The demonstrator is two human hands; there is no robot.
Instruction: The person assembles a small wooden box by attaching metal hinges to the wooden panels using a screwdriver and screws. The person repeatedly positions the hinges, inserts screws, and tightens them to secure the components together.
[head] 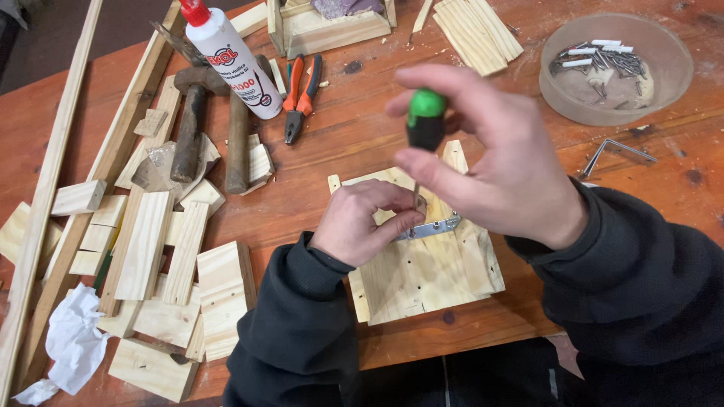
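Note:
My right hand [494, 154] grips the green and black handle of a screwdriver [425, 119] held upright, its thin shaft pointing down at a metal angle bracket [436, 227]. The bracket lies on a small pale wooden panel [430, 267] on the reddish table. My left hand [362, 218] rests on the panel with fingers pinched at the screwdriver tip beside the bracket; whether a screw sits between them is hidden. Both arms wear dark sleeves.
Left of the panel lie several wood offcuts [162, 256], two hammers [188, 124], a white glue bottle with red cap [230, 56] and orange pliers [300, 96]. A round tub of screws [615, 68] stands back right, another bracket [618, 151] below it, wood strips [475, 30] behind.

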